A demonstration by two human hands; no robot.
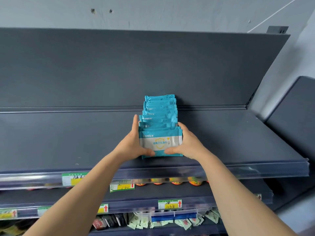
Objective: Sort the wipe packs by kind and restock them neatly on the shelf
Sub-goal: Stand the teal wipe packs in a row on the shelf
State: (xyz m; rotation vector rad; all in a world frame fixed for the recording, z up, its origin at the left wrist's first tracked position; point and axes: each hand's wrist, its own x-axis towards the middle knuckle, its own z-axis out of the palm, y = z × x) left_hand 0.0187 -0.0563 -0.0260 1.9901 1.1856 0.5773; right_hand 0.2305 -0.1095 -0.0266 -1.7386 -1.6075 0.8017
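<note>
Head view, the only one: a row of teal-blue and silver foil wipe packs (159, 126) stands on edge on the dark grey metal top shelf (68, 142), roughly mid-width and a little toward its right end. The row's long axis runs front to back. Its far end is at the seam where the shelf meets the dark grey back panel (153, 65), contact there not clear; its near end stops short of the shelf's front edge. The packs face the camera, printed side out, with tops a bit uneven and leaning slightly back. The left hand (134, 143) is against the row's left side, fingers pointing toward the back and thumb on the front pack's lower face. The right hand (185, 143) mirrors it on the right side, fingers wrapped round the near packs and thumb low on the front face. So both hands clasp the near end of the row, a narrow grip set by the pack width, and neither is clearly nearer. Judgement: the step in hand is squaring the row. The next push would go along that long axis toward the back panel, and uneven squeezing could skew the packs. On the shelves below are green and yellow price labels (121, 186), red-lidded jars (175, 182) and loose small sachets (185, 222), blurred.
</note>
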